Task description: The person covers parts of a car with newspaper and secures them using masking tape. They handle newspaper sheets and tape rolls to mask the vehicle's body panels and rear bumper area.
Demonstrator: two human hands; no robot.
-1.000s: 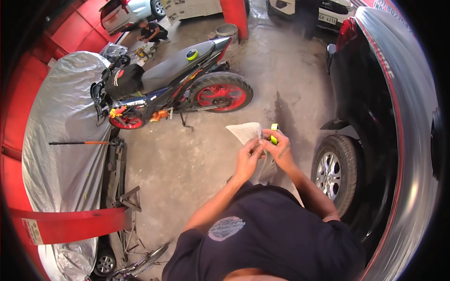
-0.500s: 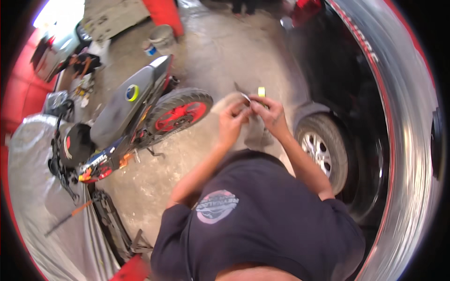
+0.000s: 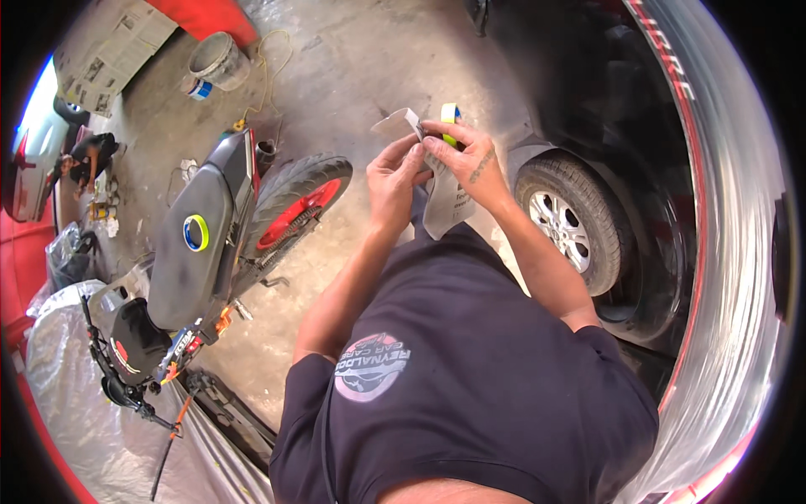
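Both my hands are raised in front of my chest over a grey sheet of paper point(image 3: 447, 208). My right hand point(image 3: 467, 161) holds a yellow-green tape roll point(image 3: 450, 112) against the sheet's top edge. My left hand point(image 3: 393, 174) pinches the sheet's upper part beside the right one, fingertips touching it. The paper hangs down between my forearms; its lower end is hidden behind my dark shirt.
A dark car stands to the right, its wheel point(image 3: 567, 223) close by and its body under plastic film point(image 3: 732, 252). A grey motorcycle point(image 3: 210, 193) with a tape roll point(image 3: 196, 233) on it stands left. A bucket point(image 3: 215, 59), newspapers point(image 3: 113, 46) and a crouching person point(image 3: 91, 156) are farther off.
The view has swung and the motorcycle has slid to the lower left. My hands stay together on the paper and tape, now higher in the picture.
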